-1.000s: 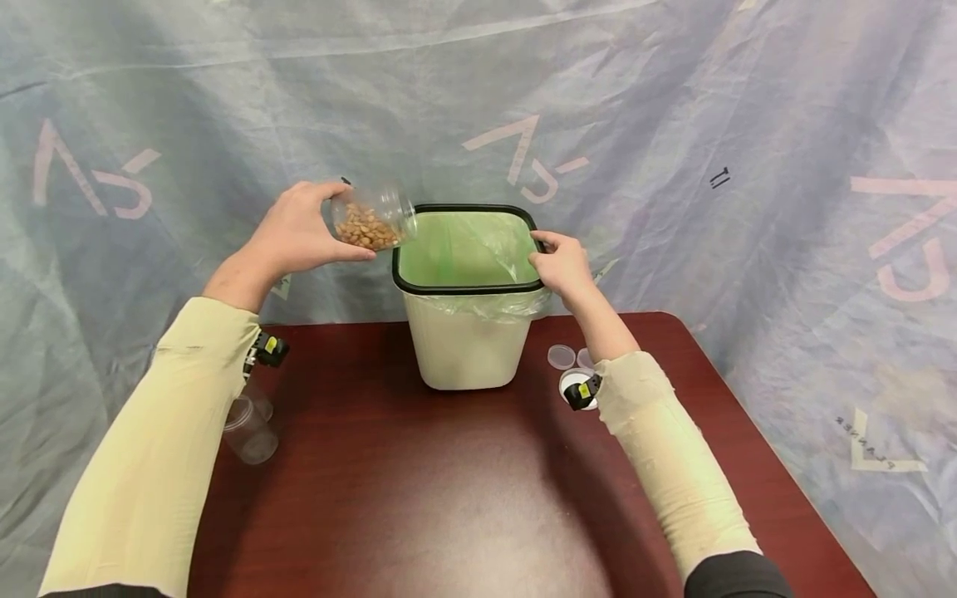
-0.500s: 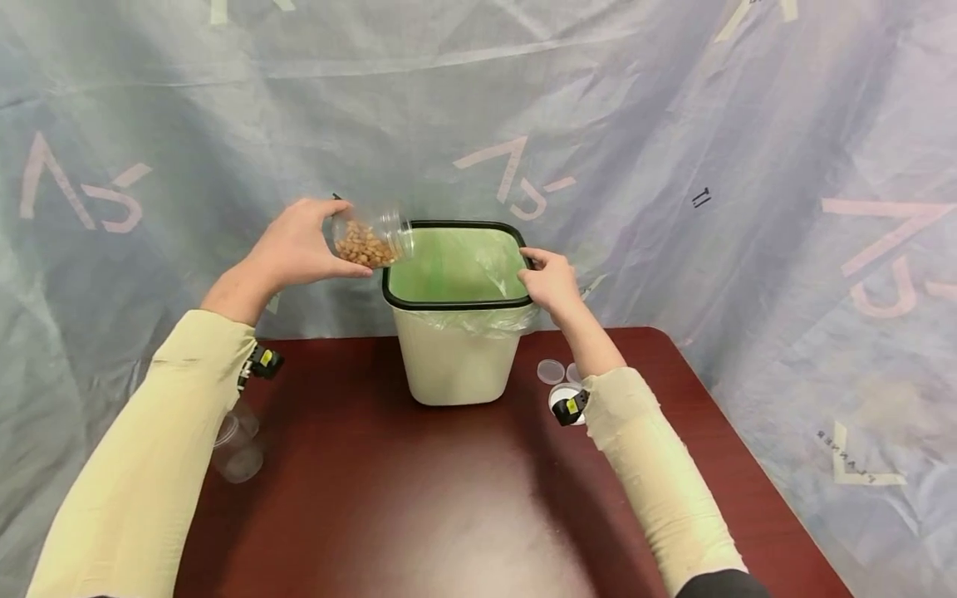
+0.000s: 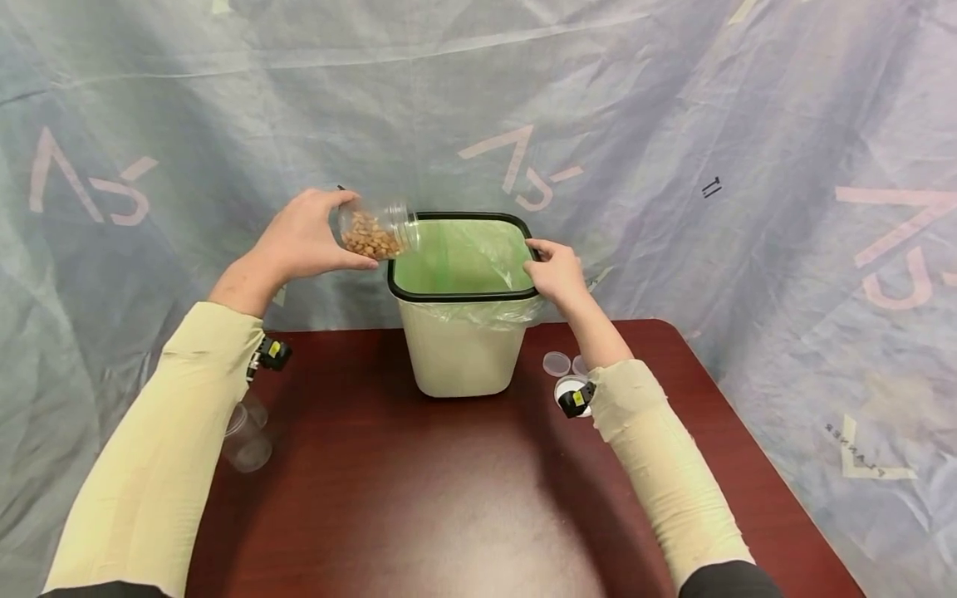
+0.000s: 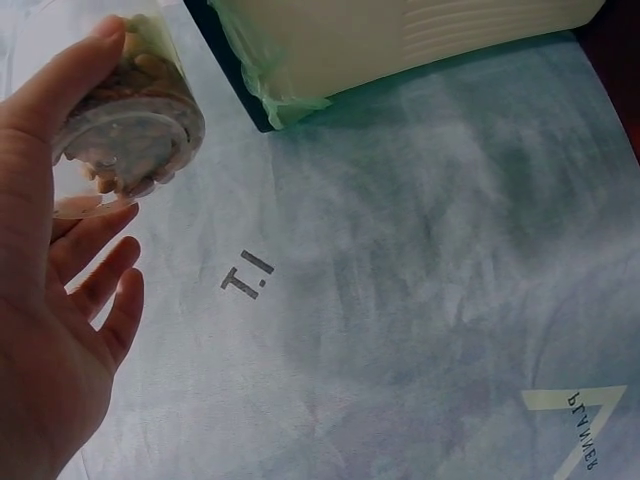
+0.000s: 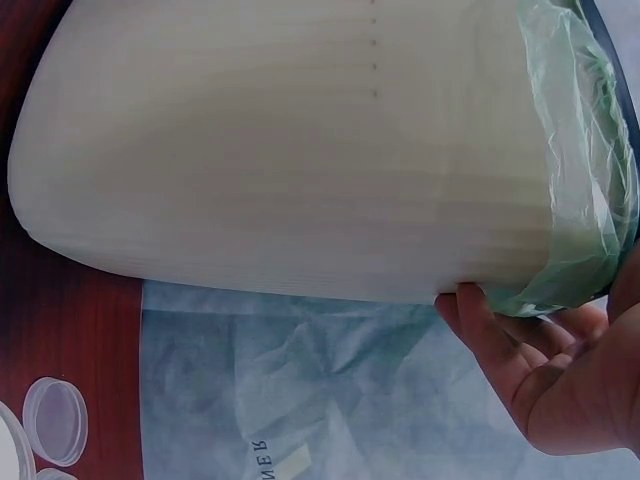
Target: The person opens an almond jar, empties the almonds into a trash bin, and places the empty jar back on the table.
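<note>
In the head view my left hand (image 3: 302, 232) grips a clear jar (image 3: 377, 230) between thumb and fingers. The jar lies tipped on its side and is part full of light-brown, peanut-like nuts (image 3: 370, 238). Its mouth reaches over the left rim of a cream trash can (image 3: 463, 353) lined with a thin green bag (image 3: 486, 249). Seen from the left wrist, the nuts press against the jar's base (image 4: 135, 140). My right hand (image 3: 558, 270) holds the can's black rim at the right; from the right wrist, its fingers (image 5: 480, 320) touch the outer wall.
Clear containers (image 3: 247, 444) stand on the dark red table (image 3: 419, 507), partly behind my left sleeve. Small clear lids (image 3: 557, 364) and a white-centred round lid (image 3: 570, 389) lie by my right forearm. A grey curtain (image 3: 635, 124) hangs behind the table.
The head view has shifted slightly. Against the can, the jar has moved a little to the right, further over the rim. The right hand keeps its place on the rim.
</note>
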